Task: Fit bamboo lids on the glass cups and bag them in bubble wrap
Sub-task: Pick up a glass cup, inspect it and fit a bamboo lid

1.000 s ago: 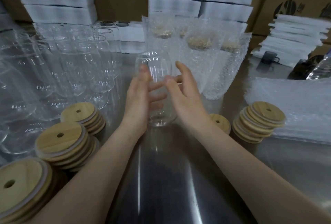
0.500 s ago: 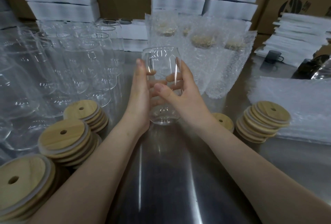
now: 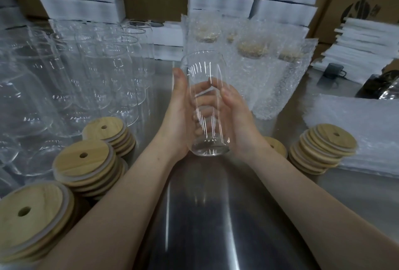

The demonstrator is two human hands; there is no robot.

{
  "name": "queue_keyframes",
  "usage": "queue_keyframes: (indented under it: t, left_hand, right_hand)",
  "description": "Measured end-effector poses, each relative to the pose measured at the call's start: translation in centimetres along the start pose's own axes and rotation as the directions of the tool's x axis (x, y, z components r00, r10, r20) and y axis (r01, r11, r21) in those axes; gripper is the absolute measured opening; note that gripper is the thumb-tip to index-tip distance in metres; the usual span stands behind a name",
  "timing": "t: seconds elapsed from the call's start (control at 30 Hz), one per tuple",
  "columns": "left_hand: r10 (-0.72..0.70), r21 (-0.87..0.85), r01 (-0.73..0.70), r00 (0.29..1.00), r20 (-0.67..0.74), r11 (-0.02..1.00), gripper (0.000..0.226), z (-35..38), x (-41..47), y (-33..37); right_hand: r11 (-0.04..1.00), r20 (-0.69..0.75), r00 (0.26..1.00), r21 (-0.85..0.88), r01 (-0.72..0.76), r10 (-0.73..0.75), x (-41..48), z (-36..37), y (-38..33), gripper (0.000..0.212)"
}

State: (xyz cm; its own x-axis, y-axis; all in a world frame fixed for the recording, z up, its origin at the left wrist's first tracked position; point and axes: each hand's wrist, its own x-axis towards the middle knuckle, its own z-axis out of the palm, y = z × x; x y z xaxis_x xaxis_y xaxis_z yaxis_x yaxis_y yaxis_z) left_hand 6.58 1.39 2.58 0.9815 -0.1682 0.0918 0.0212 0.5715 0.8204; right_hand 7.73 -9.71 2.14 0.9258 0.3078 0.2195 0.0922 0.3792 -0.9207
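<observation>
An empty clear glass cup (image 3: 204, 69) stands upright between my two hands, just above the steel table (image 3: 205, 215), with no lid on it. My left hand (image 3: 179, 116) wraps its left side, fingers showing through the glass. My right hand (image 3: 239, 118) holds its right side, fingers curled behind it. Bamboo lids with a straw hole are stacked at the left (image 3: 84, 159) and at the right (image 3: 323, 144). A single lid (image 3: 275, 143) lies behind my right wrist. Several cups with lids stand bagged in bubble wrap (image 3: 263, 88) behind the held cup.
Many bare glass cups (image 3: 86, 79) crowd the table's left side. A pile of flat bubble-wrap bags (image 3: 356, 131) lies at the right. White boxes (image 3: 220, 2) and cardboard cartons line the back. A small dark mug (image 3: 333, 71) sits far right.
Both hands have closed round the cup and lifted it a little, bringing it upright. My right hand went from open fingers beside the glass to a firm hold on it.
</observation>
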Motion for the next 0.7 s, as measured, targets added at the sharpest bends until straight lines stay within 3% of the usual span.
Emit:
queue_keyframes:
  t: [0.03,0.1,0.2,0.27,0.37,0.47,0.57,0.7]
  left_hand:
    - [-0.007,-0.005,0.007,1.000,-0.002,1.000,0.098,-0.1,0.1,-0.1]
    - [0.003,0.022,-0.003,1.000,-0.009,1.000,0.100,-0.6,0.2,-0.3]
    - [-0.018,0.055,0.020,0.999,-0.029,0.998,0.102,-0.9,0.1,-0.2]
    - [0.000,0.120,0.013,0.994,-0.108,0.993,0.102,-0.9,0.1,-0.2]
    - [0.160,0.335,-0.089,0.968,-0.192,0.938,0.068,-1.1,0.3,-0.5]
    - [0.205,0.391,-0.086,0.940,-0.272,0.916,0.065,-1.1,0.5,-0.6]
    - [0.171,0.359,-0.056,0.940,-0.297,0.932,0.070,-1.1,0.6,-0.6]
    - [0.151,0.255,-0.067,0.933,-0.327,0.965,0.061,-1.1,0.5,-0.2]
  right_hand:
    - [1.000,-0.012,1.000,-0.028,0.006,-0.006,0.1,0.1,0.0,0.028]
    - [0.969,-0.053,0.997,-0.243,0.049,-0.064,0.1,-0.2,0.0,0.028]
    - [0.792,-0.110,0.981,-0.607,0.063,-0.162,-0.3,-0.5,-0.5,0.057]
    - [0.764,-0.157,0.965,-0.642,0.063,-0.211,-0.4,-0.2,-0.3,0.075]
    - [0.752,-0.137,0.976,-0.658,0.036,-0.167,-0.6,0.9,0.3,0.098]
    - [0.771,-0.128,0.984,-0.637,0.014,-0.124,-0.7,1.3,0.9,0.117]
    - [0.728,-0.145,0.976,-0.685,0.019,-0.162,-1.1,1.0,0.7,0.115]
    - [0.767,-0.139,0.974,-0.640,0.048,-0.178,-1.3,1.0,0.0,0.103]
